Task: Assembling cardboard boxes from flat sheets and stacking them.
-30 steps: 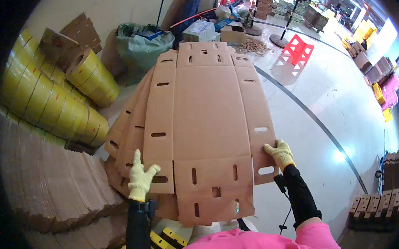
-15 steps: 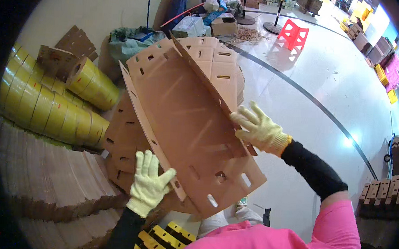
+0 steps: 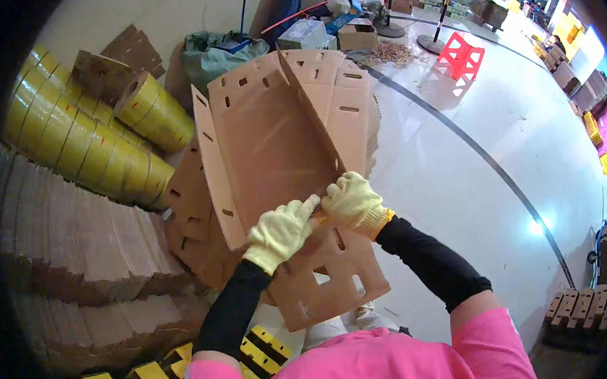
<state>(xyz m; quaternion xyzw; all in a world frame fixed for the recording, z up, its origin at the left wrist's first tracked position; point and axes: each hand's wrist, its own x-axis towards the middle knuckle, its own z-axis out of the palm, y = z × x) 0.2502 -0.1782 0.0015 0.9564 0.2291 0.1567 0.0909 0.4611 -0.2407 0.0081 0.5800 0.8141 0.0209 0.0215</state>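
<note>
A brown cardboard box blank [image 3: 271, 143], partly folded, lies in front of me with its two long sides standing up. Its near end panel [image 3: 336, 280] has several cut-out slots and extends toward my legs. My right hand [image 3: 354, 202], in a pale yellow knit glove, is closed round the near end of the right side wall. Against the same corner is my left hand [image 3: 284, 233], gloved alike, its fingers closed on the cardboard where a small flap bends inward. The fingertips of both hands nearly meet, and the flap is partly hidden by them.
Under the box is a pile of flat cardboard blanks [image 3: 352, 113]. Stacked cardboard [image 3: 109, 234] stands at my left, with yellow tape rolls [image 3: 86, 151] behind. Yellow slotted pieces [image 3: 264, 352] lie near my legs. A red stool [image 3: 460, 56] stands farther off on the pale floor.
Both hands have come together at the box's near right corner; the left moved right and up, the right moved left. Their fingers, spread before, are now closed on the cardboard.
</note>
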